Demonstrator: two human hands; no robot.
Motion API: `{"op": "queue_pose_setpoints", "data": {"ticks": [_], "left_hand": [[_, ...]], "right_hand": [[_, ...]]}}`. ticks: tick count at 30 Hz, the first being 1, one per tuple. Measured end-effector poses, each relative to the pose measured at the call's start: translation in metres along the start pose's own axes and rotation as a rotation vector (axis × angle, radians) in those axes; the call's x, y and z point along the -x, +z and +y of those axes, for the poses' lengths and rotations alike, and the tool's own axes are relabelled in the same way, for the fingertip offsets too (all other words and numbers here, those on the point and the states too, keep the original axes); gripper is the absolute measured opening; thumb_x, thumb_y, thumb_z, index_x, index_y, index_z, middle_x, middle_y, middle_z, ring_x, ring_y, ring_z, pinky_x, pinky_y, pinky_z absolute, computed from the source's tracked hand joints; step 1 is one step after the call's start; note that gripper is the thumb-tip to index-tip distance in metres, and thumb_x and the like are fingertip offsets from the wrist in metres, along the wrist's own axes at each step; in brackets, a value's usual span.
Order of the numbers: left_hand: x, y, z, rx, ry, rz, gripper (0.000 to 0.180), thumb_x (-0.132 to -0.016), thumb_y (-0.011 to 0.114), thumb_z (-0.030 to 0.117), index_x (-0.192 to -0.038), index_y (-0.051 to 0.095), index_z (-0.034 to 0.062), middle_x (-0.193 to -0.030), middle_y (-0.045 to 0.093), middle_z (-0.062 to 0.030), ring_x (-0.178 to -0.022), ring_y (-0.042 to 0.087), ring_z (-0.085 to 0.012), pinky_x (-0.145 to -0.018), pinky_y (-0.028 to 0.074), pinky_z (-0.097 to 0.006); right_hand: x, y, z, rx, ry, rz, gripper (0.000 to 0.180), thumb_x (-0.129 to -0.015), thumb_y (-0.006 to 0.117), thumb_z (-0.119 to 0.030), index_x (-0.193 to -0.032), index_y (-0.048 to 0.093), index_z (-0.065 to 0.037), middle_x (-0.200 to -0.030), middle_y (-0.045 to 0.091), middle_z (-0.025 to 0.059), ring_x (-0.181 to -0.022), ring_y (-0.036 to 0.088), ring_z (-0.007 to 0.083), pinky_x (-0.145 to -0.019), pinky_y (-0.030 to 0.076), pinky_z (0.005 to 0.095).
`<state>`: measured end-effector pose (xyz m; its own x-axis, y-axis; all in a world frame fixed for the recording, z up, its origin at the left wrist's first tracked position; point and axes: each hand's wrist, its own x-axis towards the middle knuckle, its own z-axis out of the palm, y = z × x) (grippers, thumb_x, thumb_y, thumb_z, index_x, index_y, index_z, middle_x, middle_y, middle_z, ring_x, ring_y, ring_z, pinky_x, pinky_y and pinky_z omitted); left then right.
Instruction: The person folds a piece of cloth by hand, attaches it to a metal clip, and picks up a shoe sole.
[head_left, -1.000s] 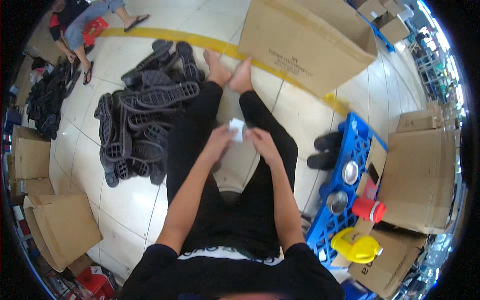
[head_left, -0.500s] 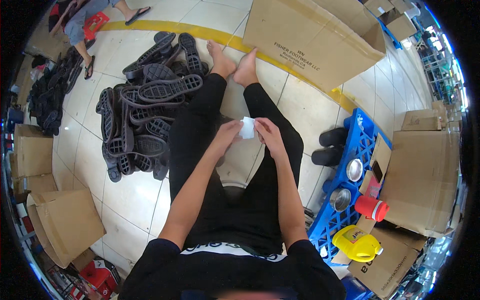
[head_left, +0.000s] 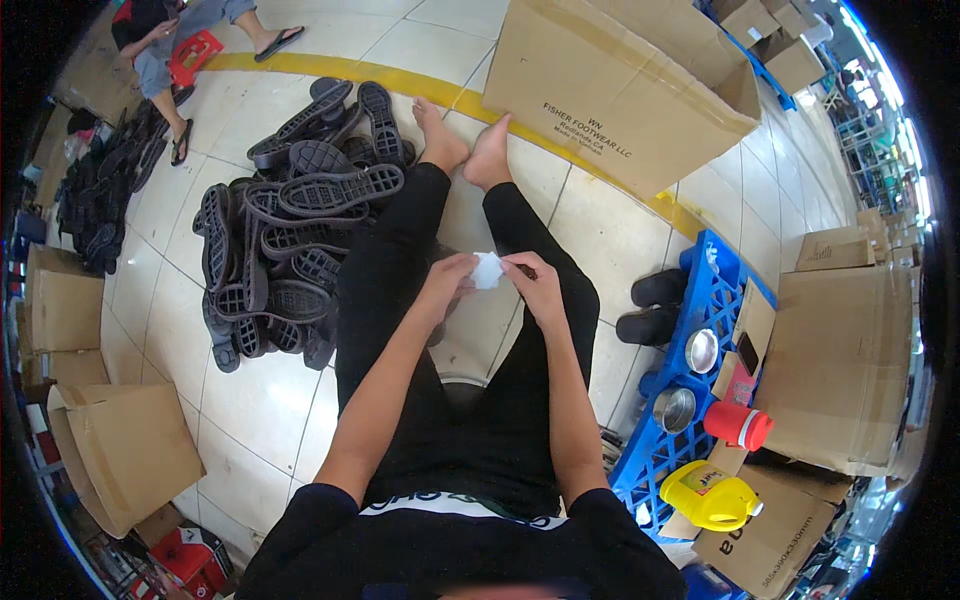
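Your left hand [head_left: 447,283] and right hand [head_left: 533,283] both pinch a small crumpled white cloth [head_left: 487,270] between closed fingertips, above your black-trousered legs [head_left: 400,240]; pile of black rubber shoe soles [head_left: 290,210] left.

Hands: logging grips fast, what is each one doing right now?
Left hand: fingers closed on the small white piece.
Right hand: fingers pinching the same white piece.

Pale tiled floor [head_left: 250,390] carries black shoe soles [head_left: 290,220] left, cardboard box [head_left: 630,90] far, blue pallet [head_left: 690,400] right, brown cartons [head_left: 110,450] near left.
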<state>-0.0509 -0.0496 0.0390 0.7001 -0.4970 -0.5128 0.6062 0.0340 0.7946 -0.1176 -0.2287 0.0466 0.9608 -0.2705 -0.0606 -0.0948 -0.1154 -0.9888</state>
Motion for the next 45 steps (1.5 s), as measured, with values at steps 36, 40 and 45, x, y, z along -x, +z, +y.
{"op": "queue_pose_setpoints", "data": {"ticks": [36, 40, 45], "left_hand": [[0.002, 0.003, 0.002, 0.013, -0.003, -0.113, 0.03, -0.097, 0.05, 0.026, -0.11, 0.062, 0.003, -0.098, 0.067, -0.0071, -0.087, 0.065, -0.015, -0.075, 0.051, -0.028], [0.001, 0.004, 0.003, 0.023, -0.01, -0.109, 0.032, -0.097, 0.051, 0.029, -0.111, 0.062, 0.0024, -0.098, 0.067, -0.007, -0.087, 0.065, -0.0149, -0.074, 0.052, -0.028], [0.0, 0.004, 0.002, -0.016, 0.036, -0.131, 0.032, -0.095, 0.057, 0.029, -0.111, 0.063, 0.0022, -0.099, 0.067, -0.0062, -0.088, 0.065, -0.0141, -0.077, 0.052, -0.028]], "right_hand": [[0.0, 0.014, -0.004, -0.005, 0.091, 0.052, 0.013, -0.087, 0.065, -0.012, -0.096, 0.067, -0.002, -0.07, 0.061, 0.0023, -0.053, 0.051, 0.0059, -0.046, 0.04, 0.0214], [0.0, 0.015, -0.004, 0.016, 0.082, 0.052, 0.013, -0.087, 0.065, -0.013, -0.095, 0.066, -0.002, -0.07, 0.061, 0.0027, -0.053, 0.051, 0.0063, -0.046, 0.041, 0.0215], [0.0, 0.017, 0.003, 0.031, 0.032, 0.068, 0.014, -0.087, 0.065, -0.013, -0.095, 0.066, -0.002, -0.073, 0.062, 0.0032, -0.054, 0.052, 0.0063, -0.047, 0.041, 0.0222]]}}
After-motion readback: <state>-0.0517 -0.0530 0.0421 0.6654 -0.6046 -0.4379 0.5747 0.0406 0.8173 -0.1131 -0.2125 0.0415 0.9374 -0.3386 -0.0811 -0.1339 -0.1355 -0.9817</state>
